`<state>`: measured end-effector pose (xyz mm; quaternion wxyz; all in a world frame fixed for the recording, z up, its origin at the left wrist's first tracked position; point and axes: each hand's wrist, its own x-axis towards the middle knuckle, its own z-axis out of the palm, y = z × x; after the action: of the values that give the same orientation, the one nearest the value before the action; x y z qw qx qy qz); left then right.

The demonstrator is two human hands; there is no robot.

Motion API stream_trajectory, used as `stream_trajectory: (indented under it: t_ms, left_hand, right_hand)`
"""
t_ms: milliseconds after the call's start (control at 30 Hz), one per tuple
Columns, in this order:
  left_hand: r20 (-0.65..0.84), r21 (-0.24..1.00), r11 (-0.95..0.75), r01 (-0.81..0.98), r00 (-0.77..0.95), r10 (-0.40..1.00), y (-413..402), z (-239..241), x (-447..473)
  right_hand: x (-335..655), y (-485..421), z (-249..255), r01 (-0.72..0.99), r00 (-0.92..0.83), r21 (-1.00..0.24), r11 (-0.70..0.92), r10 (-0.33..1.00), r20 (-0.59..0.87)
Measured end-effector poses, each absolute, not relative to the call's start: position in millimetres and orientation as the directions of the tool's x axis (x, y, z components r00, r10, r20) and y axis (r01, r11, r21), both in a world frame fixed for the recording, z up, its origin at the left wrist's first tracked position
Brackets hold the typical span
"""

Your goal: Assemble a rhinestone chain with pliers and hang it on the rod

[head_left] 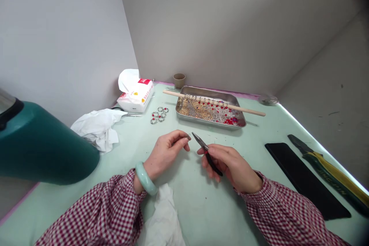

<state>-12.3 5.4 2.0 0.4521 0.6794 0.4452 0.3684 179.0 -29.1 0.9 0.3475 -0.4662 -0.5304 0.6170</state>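
My right hand grips needle-nose pliers with black handles, their tip pointing up and left. Opposite it, my left hand is closed in a pinch on a tiny wire loop, whose exact form is too small to tell. The pliers' tip is close beside the loop; whether they touch I cannot tell. Beyond my left hand lie several small beaded rings with red beads. Farther back a metal tray holds gold, clear and red beads, and a wooden dowel with beaded rings around it rests across the tray.
A tall green bottle stands at left, near a crumpled tissue and a tissue pack. A small brown cup is by the wall. At right lie a black case and yellow-green handled cutters. Another tissue lies in front.
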Motion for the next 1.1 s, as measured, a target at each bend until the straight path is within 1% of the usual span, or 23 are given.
stream_trajectory:
  t_ms: [67, 200, 433, 567, 800, 900, 1000, 1100]
  left_hand:
    - [0.1, 0.946, -0.194, 0.26, 0.335, 0.937, 5, 3, -12]
    - [0.098, 0.944, -0.193, 0.268, 0.331, 0.939, 5, 5, -12]
    - [0.111, 0.936, -0.211, 0.283, 0.332, 0.937, 4, 6, -12]
    - [0.12, 0.937, -0.217, 0.274, 0.332, 0.936, 4, 5, -12]
    - [0.141, 0.924, -0.241, 0.298, 0.319, 0.937, 4, 4, -13]
    - [0.15, 0.932, -0.243, 0.27, 0.323, 0.934, 3, 5, -13]
    - [0.142, 0.954, -0.216, 0.209, 0.322, 0.936, 1, 6, -13]
    - [0.135, 0.971, -0.19, 0.144, 0.325, 0.936, 0, 7, -12]
  right_hand:
    - [179, -29, 1, -0.019, -0.372, -0.962, -0.272, 0.895, -0.246]
    - [178, -31, -1, -0.119, -0.412, -0.94, -0.319, 0.877, -0.246]
    - [176, -32, 0, -0.152, -0.432, -0.919, -0.363, 0.861, -0.269]
    - [174, -33, 0, -0.217, -0.445, -0.885, -0.412, 0.849, -0.286]
    - [172, -34, 1, -0.37, -0.547, -0.709, -0.6, 0.758, -0.355]
    - [171, -35, 1, -0.412, -0.59, -0.636, -0.653, 0.723, -0.359]
    - [169, -39, 0, -0.471, -0.645, -0.566, -0.677, 0.702, -0.302]
    - [165, -43, -3, -0.556, -0.665, -0.488, -0.673, 0.712, -0.223]
